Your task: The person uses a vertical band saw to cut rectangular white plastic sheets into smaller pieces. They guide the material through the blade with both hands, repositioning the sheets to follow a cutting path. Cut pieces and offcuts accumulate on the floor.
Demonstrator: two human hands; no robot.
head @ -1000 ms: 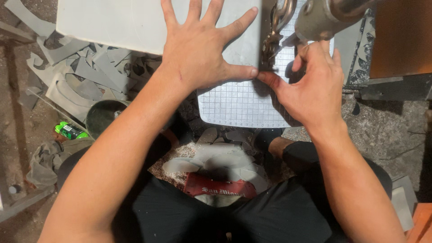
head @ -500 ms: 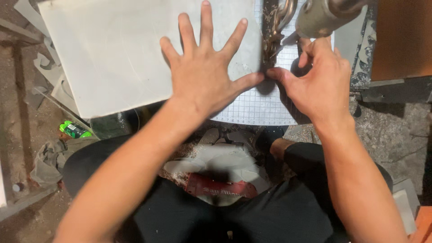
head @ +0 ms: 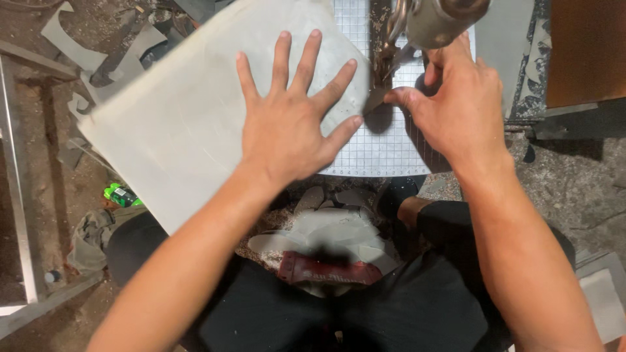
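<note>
My left hand (head: 290,124) lies flat with fingers spread on a large pale grey sheet (head: 176,137), which is tilted and rests on a gridded white cutting table (head: 385,146). My right hand (head: 456,107) pinches the sheet's right edge next to the saw blade (head: 385,55) under a metal machine head (head: 443,19). The blade area is partly hidden by the machine head and my fingers.
Grey offcuts (head: 72,49) litter the dirt floor at the left. A green bottle (head: 120,194) lies near my left leg. Cut pale pieces (head: 326,228) sit in my lap above a red strip (head: 329,270). A brown panel (head: 587,52) stands at the right.
The sheet has turned clockwise and slid toward me and left under my left hand. My right hand stays by the blade at the sheet's edge.
</note>
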